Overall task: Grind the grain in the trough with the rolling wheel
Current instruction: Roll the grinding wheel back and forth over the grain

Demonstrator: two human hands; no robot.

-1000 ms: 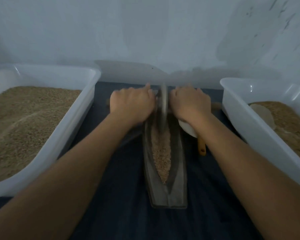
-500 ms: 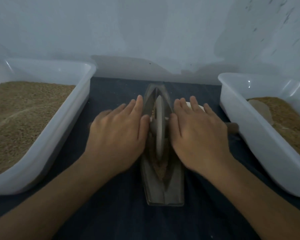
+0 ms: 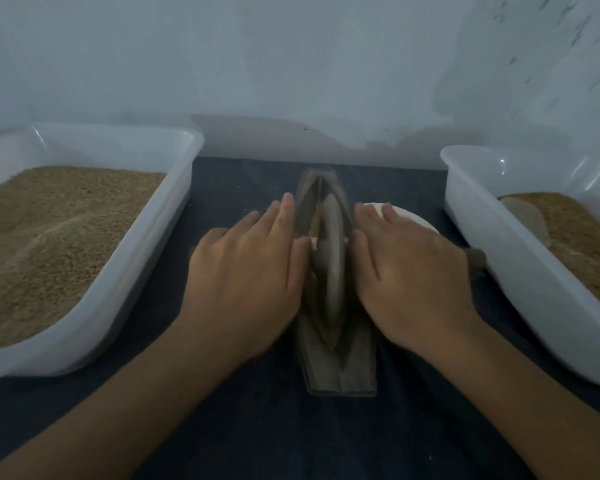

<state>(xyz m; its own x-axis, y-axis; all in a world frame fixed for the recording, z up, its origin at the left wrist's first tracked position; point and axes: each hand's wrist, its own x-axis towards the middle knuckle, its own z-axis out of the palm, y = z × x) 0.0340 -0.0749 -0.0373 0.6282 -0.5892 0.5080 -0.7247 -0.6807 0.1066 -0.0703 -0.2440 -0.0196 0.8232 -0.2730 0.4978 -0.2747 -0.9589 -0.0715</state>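
I've drawn the rolling wheel (image 3: 329,258) back to mid-trough (image 3: 340,372), left hand (image 3: 246,275) and right hand (image 3: 409,271) flat-fingered on its axle, so the grain (image 3: 314,223) gets another pass.

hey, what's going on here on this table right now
A person is grinding grain in a narrow boat-shaped trough on a dark cloth. The left hand and right hand lie flat, fingers straight, either side of the upright rolling wheel, apparently pressing its axle. White tubs of grain sit at both sides.

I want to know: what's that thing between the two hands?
In the head view, the rolling wheel stands in the trough between the left hand and right hand.
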